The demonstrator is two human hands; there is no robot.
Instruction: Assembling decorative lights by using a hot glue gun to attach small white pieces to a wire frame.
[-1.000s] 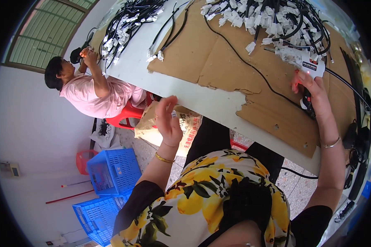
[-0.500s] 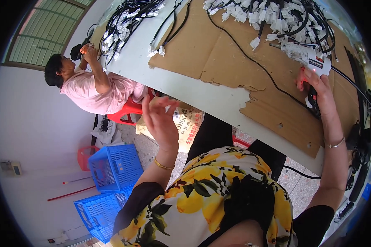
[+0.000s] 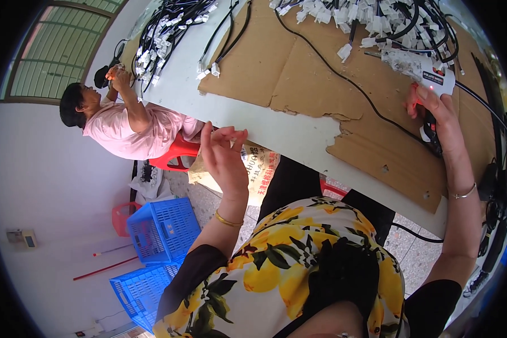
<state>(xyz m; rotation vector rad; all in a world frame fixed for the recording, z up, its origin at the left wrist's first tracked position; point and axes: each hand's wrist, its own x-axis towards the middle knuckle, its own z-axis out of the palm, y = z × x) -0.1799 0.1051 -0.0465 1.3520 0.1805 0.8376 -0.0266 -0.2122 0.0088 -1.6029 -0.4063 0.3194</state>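
Note:
My right hand [image 3: 444, 115] is wrapped round the black handle of a hot glue gun [image 3: 414, 66]. The gun has a white barrel, smeared with glue, and a red trigger. Its nozzle points left, low over the cardboard [image 3: 307, 76] on the table. Just off the table's near edge, my left hand [image 3: 226, 163] is raised with its fingers apart and slightly bent, and nothing shows in it. Beyond the gun lies a heap of black cables with white connectors [image 3: 377, 19]. One white connector [image 3: 345, 53] lies close to the nozzle.
A thin black cord [image 3: 343, 76] crosses the cardboard. Short cables [image 3: 215, 69] and a second cable bundle [image 3: 160, 48] lie at the far left. A co-worker in pink [image 3: 132, 127] sits on a red stool [image 3: 177, 153]. Blue crates [image 3: 163, 231] and a printed sack [image 3: 259, 169] stand on the floor.
My left hand has moved slightly to the right, its fingers still apart. My right hand stays round the glue gun, almost in place. The whole view has shifted a little.

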